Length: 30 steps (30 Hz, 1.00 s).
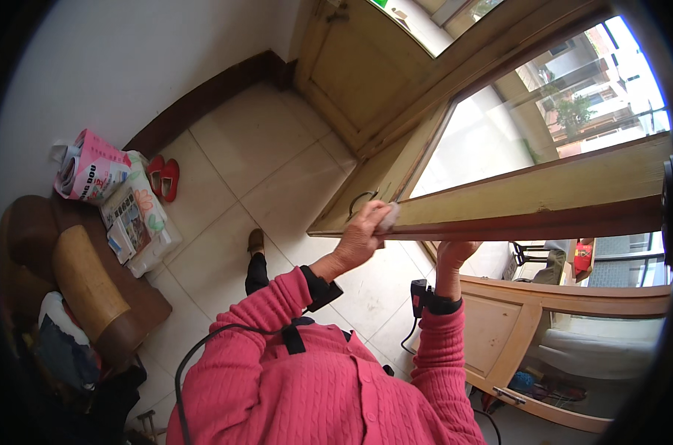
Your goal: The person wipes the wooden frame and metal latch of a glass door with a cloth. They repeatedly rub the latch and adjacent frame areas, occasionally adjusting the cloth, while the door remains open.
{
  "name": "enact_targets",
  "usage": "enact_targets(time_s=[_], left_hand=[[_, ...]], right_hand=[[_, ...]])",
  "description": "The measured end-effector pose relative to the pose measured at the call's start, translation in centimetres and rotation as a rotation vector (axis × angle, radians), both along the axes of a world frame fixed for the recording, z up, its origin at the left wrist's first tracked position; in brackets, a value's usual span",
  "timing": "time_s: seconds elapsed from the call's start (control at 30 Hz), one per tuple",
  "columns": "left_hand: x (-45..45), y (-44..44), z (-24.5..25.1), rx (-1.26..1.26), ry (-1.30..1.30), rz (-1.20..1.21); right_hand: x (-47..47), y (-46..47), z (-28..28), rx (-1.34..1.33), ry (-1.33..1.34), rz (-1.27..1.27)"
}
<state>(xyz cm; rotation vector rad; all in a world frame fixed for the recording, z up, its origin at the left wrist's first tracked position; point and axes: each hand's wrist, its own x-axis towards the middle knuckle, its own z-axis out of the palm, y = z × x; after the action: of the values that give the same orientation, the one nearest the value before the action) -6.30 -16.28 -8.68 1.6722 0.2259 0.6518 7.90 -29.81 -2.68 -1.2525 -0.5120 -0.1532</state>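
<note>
My left hand is closed around a crumpled greyish cloth, pressed to the edge of an open wooden door with glass in it. The door's edge runs from mid-view to the right, yellowish on its face and reddish brown along the near side. A curved metal door handle lies just beyond the cloth. On the reddish side of the door, my right hand touches from below; its fingers are mostly hidden, so its grip does not show. Both wrists carry black straps.
A second door panel stands beyond. Left are a brown armchair, newspapers, a pink printed bag and red slippers on the tiled floor. A wooden cabinet with glass is at the right; a black cable crosses my left sleeve.
</note>
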Motion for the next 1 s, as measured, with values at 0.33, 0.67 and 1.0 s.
enact_targets(time_s=[0.33,0.67,1.0], left_hand=[[0.2,0.5,-2.2,0.004,0.149,-0.036],[0.9,-0.1,5.7,0.081,-0.171,-0.009],[0.7,-0.9,-2.8,0.171,0.065,0.021]], right_hand=[[1.3,-2.0,-2.7,0.019,0.030,-0.013],[0.4,-0.7,-1.6,-0.064,0.015,-0.065],[1.0,-1.9,-3.3,-0.011,-0.021,-0.141]])
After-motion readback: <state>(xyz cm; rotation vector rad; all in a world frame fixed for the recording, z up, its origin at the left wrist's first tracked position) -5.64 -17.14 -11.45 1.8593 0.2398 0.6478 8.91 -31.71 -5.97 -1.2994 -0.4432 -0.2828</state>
